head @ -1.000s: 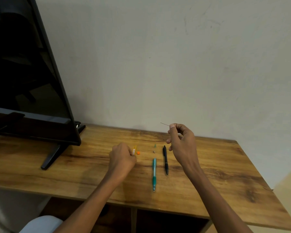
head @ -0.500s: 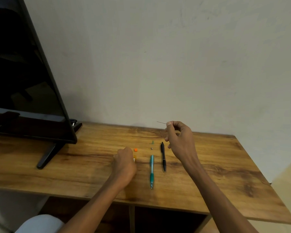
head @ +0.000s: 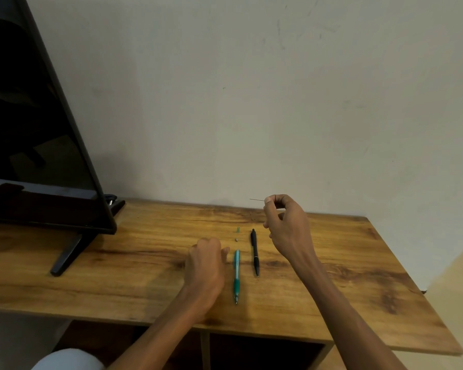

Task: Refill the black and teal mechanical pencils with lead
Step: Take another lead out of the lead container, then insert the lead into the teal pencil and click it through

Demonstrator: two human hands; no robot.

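Two pencils lie parallel on wooden desk (head: 332,276): teal pencil (head: 236,275) left, black pencil (head: 255,251) right. Right hand (head: 286,227) raised, pinching lead stick (head: 257,200). Left hand (head: 205,263) fisted just beside teal; contents hidden.

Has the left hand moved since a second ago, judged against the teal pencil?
Yes. The left hand has come down toward the near edge of the desk, now resting beside the teal pencil instead of beyond its far end.
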